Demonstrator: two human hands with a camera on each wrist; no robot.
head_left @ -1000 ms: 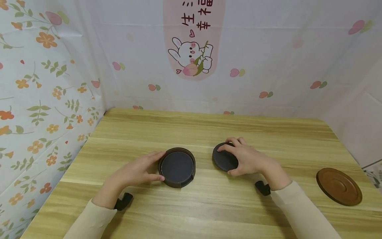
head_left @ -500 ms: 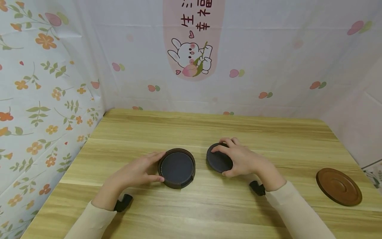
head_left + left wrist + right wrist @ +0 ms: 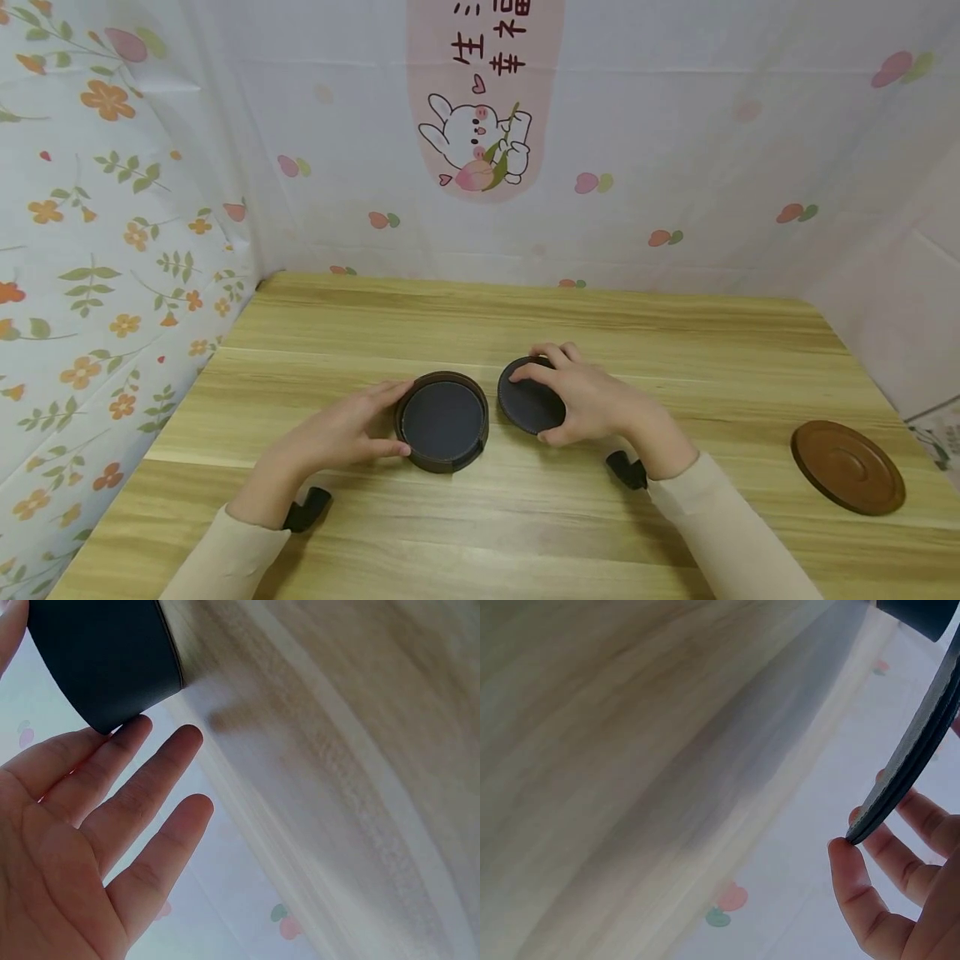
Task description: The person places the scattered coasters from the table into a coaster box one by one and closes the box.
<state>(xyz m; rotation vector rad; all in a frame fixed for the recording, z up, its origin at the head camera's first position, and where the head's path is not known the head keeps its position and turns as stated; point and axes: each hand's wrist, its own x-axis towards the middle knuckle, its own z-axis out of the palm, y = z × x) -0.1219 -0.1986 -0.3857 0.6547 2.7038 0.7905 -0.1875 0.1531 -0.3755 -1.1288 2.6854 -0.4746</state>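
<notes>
A dark round coaster holder (image 3: 441, 460), with a brown inner wall and a cutout at its front right, stands on the table. Inside it lies a dark round coaster (image 3: 442, 421). My left hand (image 3: 341, 429) holds the holder's left side, thumb in front and fingertips behind; in the left wrist view the other fingers spread away from its wall (image 3: 105, 660). Just right of the holder, my right hand (image 3: 592, 400) grips a dark coaster (image 3: 531, 404) by its edge, raised and slightly tilted. In the right wrist view its stitched rim (image 3: 907, 769) looks layered; I cannot tell whether it is more than one.
A brown round lid-like disc (image 3: 849, 467) with concentric rings lies at the right of the wooden table (image 3: 480, 533). Black wrist mounts (image 3: 307, 508) sit under both forearms. Printed cloth (image 3: 315, 108) hangs behind and at the left.
My right hand has moved left with the coaster, closing the distance to the holder. The left hand and the holder have stayed in place.
</notes>
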